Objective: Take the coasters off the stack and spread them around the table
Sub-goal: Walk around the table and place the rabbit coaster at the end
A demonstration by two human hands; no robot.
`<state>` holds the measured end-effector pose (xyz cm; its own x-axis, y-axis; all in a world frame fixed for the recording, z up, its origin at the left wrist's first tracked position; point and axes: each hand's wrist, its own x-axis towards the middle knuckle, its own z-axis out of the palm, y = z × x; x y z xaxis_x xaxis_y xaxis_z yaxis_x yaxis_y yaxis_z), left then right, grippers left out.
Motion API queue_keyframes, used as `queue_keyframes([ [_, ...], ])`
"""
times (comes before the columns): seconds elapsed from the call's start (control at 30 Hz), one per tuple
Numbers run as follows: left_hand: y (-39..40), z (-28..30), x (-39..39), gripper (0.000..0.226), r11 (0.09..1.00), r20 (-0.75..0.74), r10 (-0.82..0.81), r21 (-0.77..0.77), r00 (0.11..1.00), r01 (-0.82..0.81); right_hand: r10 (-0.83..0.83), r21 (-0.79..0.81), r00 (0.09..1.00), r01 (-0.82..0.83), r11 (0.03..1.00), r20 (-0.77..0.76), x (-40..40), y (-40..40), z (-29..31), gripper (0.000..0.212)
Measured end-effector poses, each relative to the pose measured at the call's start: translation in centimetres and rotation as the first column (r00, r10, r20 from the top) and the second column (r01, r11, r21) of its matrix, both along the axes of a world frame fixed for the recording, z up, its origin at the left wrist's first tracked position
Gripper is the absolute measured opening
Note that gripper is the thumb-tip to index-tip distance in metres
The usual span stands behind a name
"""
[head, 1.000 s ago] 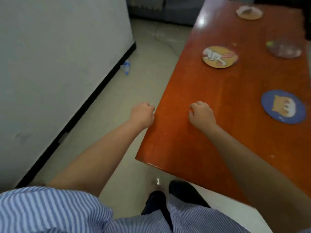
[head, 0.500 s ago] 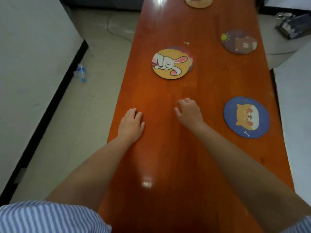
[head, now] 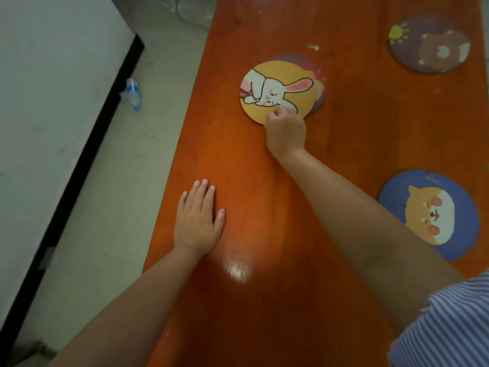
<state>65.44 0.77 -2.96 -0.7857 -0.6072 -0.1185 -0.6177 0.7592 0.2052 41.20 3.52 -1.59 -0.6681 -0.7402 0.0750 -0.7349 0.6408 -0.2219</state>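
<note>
Pinching the near rim of the rabbit coaster (head: 275,94), right hand (head: 285,128) fingers closed on it; it tops the remaining stack (head: 318,83) mid-table (head: 238,160). Left hand (head: 197,221) flat, fingers spread, empty. Next likely: lift, carry to bare wood, clear of the dog coaster (head: 428,214)

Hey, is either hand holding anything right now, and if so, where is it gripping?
The right hand pinches the near edge of the yellow rabbit coaster, the top of the stack. The left hand lies flat on the table, holding nothing.
</note>
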Motion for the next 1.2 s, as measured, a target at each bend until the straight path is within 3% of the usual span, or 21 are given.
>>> queue_keyframes([
  [0.23,-0.1,-0.1,-0.1,0.055,1.0,0.002,0.006,0.026,1.0,-0.006,0.086,-0.129,0.996,-0.089,0.988,-0.027,0.9,2.4,2.1,0.02],
  [0.33,0.0,0.3,-0.1,0.047,0.999,-0.022,0.013,0.044,1.0,-0.012,0.197,-0.197,0.98,-0.198,0.96,-0.028,4.6,6.9,3.8,0.006],
  [0.4,0.2,0.9,0.0,0.046,0.997,-0.09,0.017,0.075,0.996,-0.01,0.271,-0.216,0.961,-0.277,0.936,-0.056,7.7,10.9,4.3,0.008],
  [0.53,0.8,1.5,1.5,0.05,0.984,-0.191,0.08,0.17,0.978,-0.047,0.44,-0.091,0.897,-0.434,0.896,0.052,13.3,20.4,4.6,0.023],
  [0.6,1.9,1.5,2.6,0.049,0.974,-0.174,0.092,0.222,0.98,-0.052,0.458,0.031,0.874,-0.468,0.883,0.163,15.4,24.3,4.7,0.034],
  [0.67,3.9,1.6,3.7,0.045,0.959,-0.164,0.004,0.279,0.986,0.043,0.421,0.084,0.864,-0.457,0.885,0.275,17.1,26.9,4.8,0.034],
  [0.77,7.9,1.8,5.0,0.052,0.913,-0.117,-0.083,0.39,0.99,0.123,0.295,0.121,0.923,-0.331,0.936,0.248,19.1,28.9,4.3,0.025],
  [0.87,11.7,2.3,5.2,0.064,0.899,-0.031,0.02,0.438,0.999,-0.004,-0.122,0.153,0.978,0.096,0.984,0.171,20.8,29.3,3.4,0.025],
  [0.93,13.5,2.4,5.4,0.064,0.883,0.037,0.073,0.462,0.997,-0.082,-0.345,0.218,0.916,0.301,0.928,0.206,22.3,28.4,2.6,0.033],
  [1.03,13.9,2.5,5.7,0.044,0.841,0.085,0.194,0.498,0.977,-0.211,-0.535,0.164,0.793,0.51,0.845,0.291,24.1,26.8,2.3,0.027],
  [1.2,13.3,3.2,7.6,0.017,0.851,0.006,0.168,0.505,0.986,-0.148,-0.588,0.106,0.694,0.605,0.789,0.416,25.8,27.2,2.4,0.025],
])
